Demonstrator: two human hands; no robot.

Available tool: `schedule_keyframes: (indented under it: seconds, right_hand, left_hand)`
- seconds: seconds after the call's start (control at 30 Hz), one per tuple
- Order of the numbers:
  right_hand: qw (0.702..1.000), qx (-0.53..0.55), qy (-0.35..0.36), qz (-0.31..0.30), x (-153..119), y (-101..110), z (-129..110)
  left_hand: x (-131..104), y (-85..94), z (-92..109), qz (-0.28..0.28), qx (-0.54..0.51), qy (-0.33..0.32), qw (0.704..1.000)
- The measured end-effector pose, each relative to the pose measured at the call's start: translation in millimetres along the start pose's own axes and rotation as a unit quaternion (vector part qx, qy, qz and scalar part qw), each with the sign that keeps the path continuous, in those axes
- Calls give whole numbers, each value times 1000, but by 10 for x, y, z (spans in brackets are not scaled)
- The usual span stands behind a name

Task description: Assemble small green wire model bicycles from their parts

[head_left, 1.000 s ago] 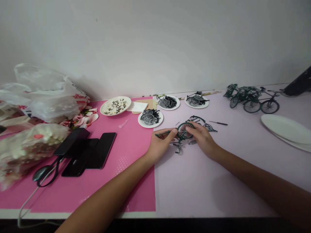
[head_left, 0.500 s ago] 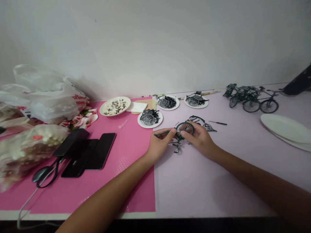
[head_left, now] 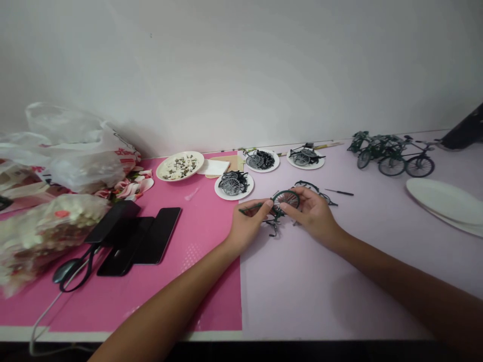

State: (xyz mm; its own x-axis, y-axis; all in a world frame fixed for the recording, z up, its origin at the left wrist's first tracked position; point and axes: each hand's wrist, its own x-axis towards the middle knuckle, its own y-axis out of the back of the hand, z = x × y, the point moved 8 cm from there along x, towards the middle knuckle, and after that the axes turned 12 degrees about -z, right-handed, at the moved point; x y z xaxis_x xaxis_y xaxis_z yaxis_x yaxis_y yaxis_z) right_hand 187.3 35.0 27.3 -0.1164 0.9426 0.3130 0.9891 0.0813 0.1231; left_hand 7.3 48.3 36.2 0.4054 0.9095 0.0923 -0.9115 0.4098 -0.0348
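Observation:
A small green model bicycle (head_left: 277, 213), partly put together, is held between my two hands above the pale half of the table. My left hand (head_left: 249, 217) closes round its frame, thumb on top. At the spoked wheel (head_left: 286, 198), my right hand (head_left: 310, 208) pinches the rim with thumb and fingers. The handlebar (head_left: 273, 230) hangs below, toward me. Just behind my right hand lie more green bicycle parts (head_left: 311, 186), partly covered by it. A thin dark screwdriver (head_left: 339, 192) rests to their right.
Small plates of wheels and dark parts (head_left: 234, 185) stand behind my hands. A bowl of small pieces (head_left: 180, 166) is farther left. Several model bicycles (head_left: 390, 156) stand at the back right, near stacked white plates (head_left: 445, 201). Phones (head_left: 158, 235) and plastic bags (head_left: 75, 151) occupy the left.
The bicycle's wheel has tilted slightly flatter between my hands. Both hands keep their grip in nearly the same place; the whole view has shifted a little.

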Motion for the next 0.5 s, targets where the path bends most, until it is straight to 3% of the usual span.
schedule_keyframes:
  seconds: [0.2,0.37,0.43,0.5]
  right_hand:
    - [999,-9,22,38,-30,55,-66]
    - [974,-141,149,96,-151,92,-451]
    - [961,-186,186,85,-181,48,-573]
    - [952,-214,204,75,-192,23,-634]
  left_hand:
    - [33,38,71,-23,-1,-16,1000]
    - [54,156,224,-14,11,-66,998]
    - [30,192,341,-7,76,-108,991]
    - [-20,163,480,-11,193,-173,966]
